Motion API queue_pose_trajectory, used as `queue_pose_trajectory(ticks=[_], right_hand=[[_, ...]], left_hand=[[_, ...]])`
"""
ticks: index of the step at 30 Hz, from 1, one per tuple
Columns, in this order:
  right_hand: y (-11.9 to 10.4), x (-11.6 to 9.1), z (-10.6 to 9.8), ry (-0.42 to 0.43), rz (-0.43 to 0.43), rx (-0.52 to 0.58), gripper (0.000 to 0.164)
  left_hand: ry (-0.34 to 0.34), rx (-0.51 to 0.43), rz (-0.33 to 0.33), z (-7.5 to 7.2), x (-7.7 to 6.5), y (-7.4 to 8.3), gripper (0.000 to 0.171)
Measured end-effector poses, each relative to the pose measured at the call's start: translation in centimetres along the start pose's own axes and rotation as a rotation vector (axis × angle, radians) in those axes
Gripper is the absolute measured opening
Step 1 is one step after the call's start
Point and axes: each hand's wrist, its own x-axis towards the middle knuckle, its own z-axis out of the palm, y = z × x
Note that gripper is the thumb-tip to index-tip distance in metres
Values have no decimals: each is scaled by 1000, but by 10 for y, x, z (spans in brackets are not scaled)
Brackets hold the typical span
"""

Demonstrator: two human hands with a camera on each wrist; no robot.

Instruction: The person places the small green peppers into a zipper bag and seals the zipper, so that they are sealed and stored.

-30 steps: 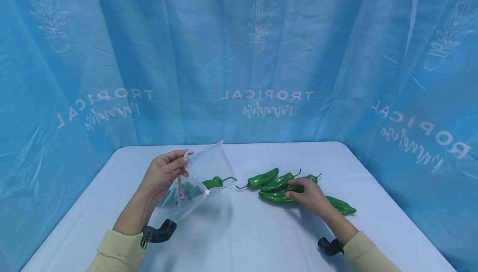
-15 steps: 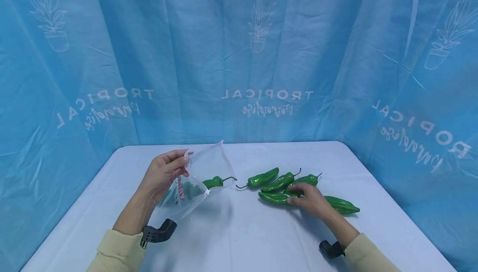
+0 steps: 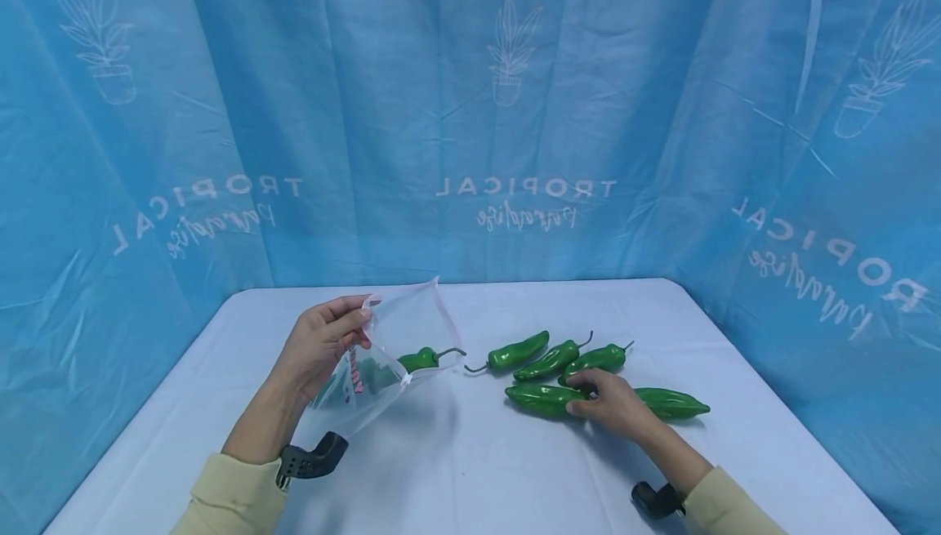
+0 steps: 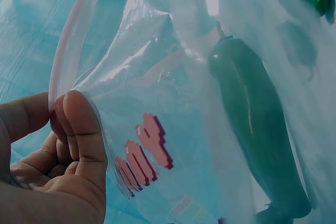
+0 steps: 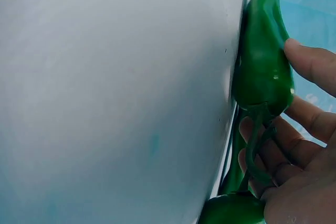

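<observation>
My left hand (image 3: 321, 345) pinches the pink-edged rim of a clear zip bag (image 3: 415, 323) between thumb and fingers. The bag's mouth gapes toward the right. A green pepper (image 4: 252, 124) shows through the plastic in the left wrist view, its stem poking out at the mouth. On the right, my right hand (image 3: 613, 403) grips another green pepper (image 3: 540, 400) at its stem end, tip pointing left. In the right wrist view, the thumb presses one side of that pepper (image 5: 262, 51) while the fingers curl behind its stem.
Several more green peppers lie close by: three behind the right hand, including the leftmost pepper (image 3: 517, 352), and one pepper (image 3: 671, 404) to its right. Everything is on a white-covered table (image 3: 470, 470). A blue printed curtain (image 3: 470, 127) hangs along the back and sides.
My right hand's fingers have drawn the front pepper slightly left and toward me, apart from the ones behind. The pepper at right swung out rightward earlier. My left hand and bag stay still.
</observation>
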Motion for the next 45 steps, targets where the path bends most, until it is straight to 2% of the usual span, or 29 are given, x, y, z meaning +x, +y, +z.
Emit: queue_pose_trajectory(ticks=[5,19,28,45], right_hand=[[0,0,1,-28,29,-21,45],[5,-4,2,-65,52,-33,48],[5,-6,1,-38,23,-22,43],[-15,-9,-15,7,-58,92,44]], left_hand=[[1,6,3,0,0,0,37],[1,2,6,-1,-1,1,34],[-4,2,10,-1,-1,0,38],[-2,16,-2,-1,0,-1,39]])
